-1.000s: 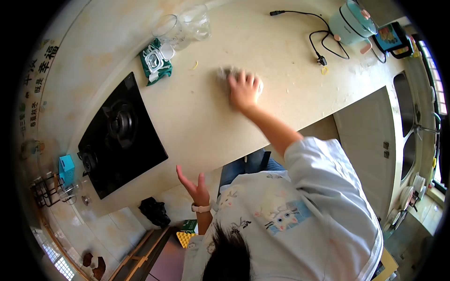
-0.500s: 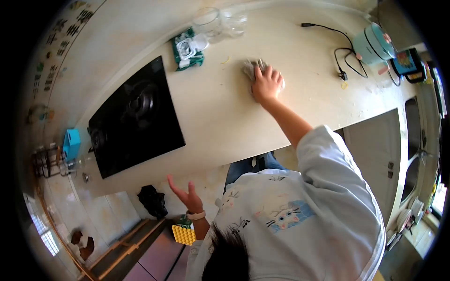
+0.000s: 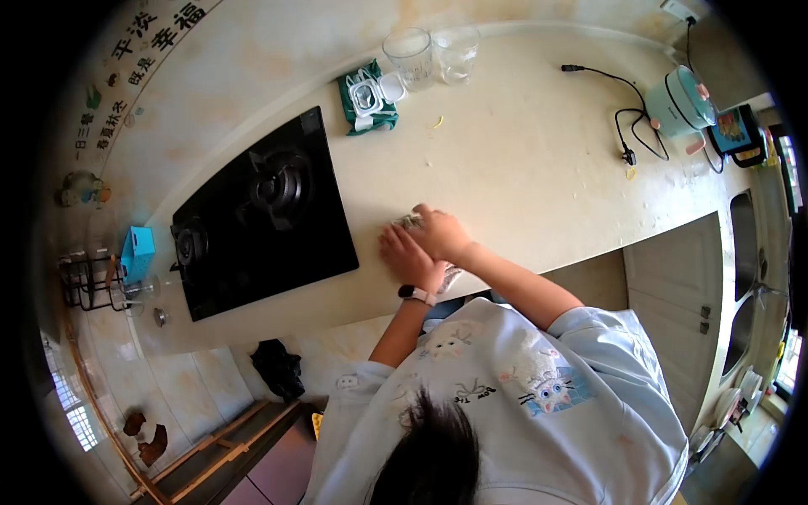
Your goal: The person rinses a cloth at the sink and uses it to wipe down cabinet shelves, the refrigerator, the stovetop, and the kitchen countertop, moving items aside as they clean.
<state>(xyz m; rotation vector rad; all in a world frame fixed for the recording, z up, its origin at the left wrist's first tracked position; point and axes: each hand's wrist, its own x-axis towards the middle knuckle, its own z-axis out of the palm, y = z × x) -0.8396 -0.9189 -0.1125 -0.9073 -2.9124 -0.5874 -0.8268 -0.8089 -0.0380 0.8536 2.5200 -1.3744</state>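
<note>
A greyish cloth (image 3: 410,221) is bunched under both hands on the countertop, close to its front edge and right of the black gas stove. My right hand (image 3: 443,236) is closed over the cloth, its wrist crossing from the right. My left hand (image 3: 411,259), with a watch on the wrist, presses against the same cloth just beside and partly under the right hand. A corner of the cloth shows below the hands. Most of the cloth and some fingertips are hidden.
The gas stove (image 3: 265,210) lies to the left. Behind are an open green wipes pack (image 3: 366,101) and two clear glasses (image 3: 410,61). A yellow scrap (image 3: 438,122) lies on the counter (image 3: 522,160). At right stand a mint-green pot (image 3: 680,101) and its black cord (image 3: 627,126).
My right hand has drawn the cloth from the counter's middle toward the front edge and left. My left hand, spread in the air before, has come up to meet it on the cloth.
</note>
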